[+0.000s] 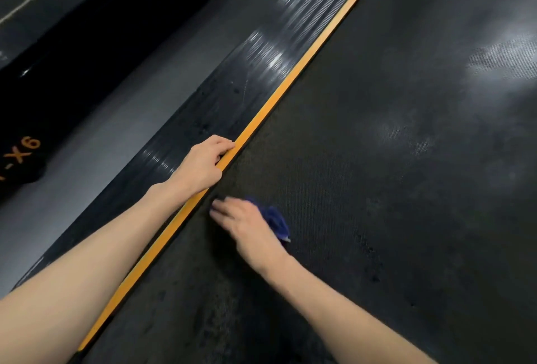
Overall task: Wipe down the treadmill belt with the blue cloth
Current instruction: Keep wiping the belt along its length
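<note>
Pressing the blue cloth (274, 218) flat under the right hand (247, 227), the person should wipe the belt (377, 189) evenly while the left hand (203, 163) grips the orange strip (290, 81).

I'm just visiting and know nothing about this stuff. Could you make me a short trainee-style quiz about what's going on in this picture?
1. True or false: the blue cloth is under the left hand.
2. Where does the left hand rest? A) on the orange stripe at the belt's edge B) in the middle of the treadmill belt C) in the air
3. Fill in: the right hand presses the cloth onto the ____.

Key
1. False; it is under the right hand.
2. A
3. treadmill belt, close to the orange stripe.
</note>
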### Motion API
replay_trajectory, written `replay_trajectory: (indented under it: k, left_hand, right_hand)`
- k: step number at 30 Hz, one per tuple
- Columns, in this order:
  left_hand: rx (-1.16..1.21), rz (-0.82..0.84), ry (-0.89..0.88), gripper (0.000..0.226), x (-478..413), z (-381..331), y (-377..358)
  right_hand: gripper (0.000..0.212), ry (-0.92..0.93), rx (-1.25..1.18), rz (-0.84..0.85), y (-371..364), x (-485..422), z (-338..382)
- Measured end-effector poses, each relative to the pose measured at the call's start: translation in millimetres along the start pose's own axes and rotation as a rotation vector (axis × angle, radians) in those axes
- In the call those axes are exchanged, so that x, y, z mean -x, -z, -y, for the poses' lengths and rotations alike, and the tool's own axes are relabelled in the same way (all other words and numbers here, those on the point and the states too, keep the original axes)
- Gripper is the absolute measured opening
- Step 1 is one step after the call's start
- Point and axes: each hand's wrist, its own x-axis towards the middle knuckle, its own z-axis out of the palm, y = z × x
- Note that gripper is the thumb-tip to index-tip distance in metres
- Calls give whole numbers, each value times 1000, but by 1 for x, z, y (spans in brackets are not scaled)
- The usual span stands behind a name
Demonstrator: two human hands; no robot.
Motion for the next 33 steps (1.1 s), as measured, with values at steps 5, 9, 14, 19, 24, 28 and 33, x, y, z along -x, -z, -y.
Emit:
replay_trajectory:
  k: [5,9,14,19,24,28,33]
  left_hand:
    - [15,37,13,63,1,0,1]
    - [-32,29,43,62,4,-2,-3]
    - [-162,-100,68,51,-3,-16,-6]
    - [-167,-95,103,42,-11,-19,-3]
    - [-220,-157,155,35,-6,-37,-10]
    - [-716,-187,7,28,-6,-57,-20]
    - [-587,-155,-174,47,-12,-94,-42]
  right_hand:
    - [37,228,90,-129,34,-1,-62]
    - [50,-361,12,-451,61,-23,-89]
    - [47,134,11,-108,-5,14,-5]
    - [37,56,74,-321,57,-11,-101]
    - [50,-254,-182,-510,55,22,-92]
    - [50,198,180,-132,44,61,-96]
    - [47,-606,11,-690,117,89,-181]
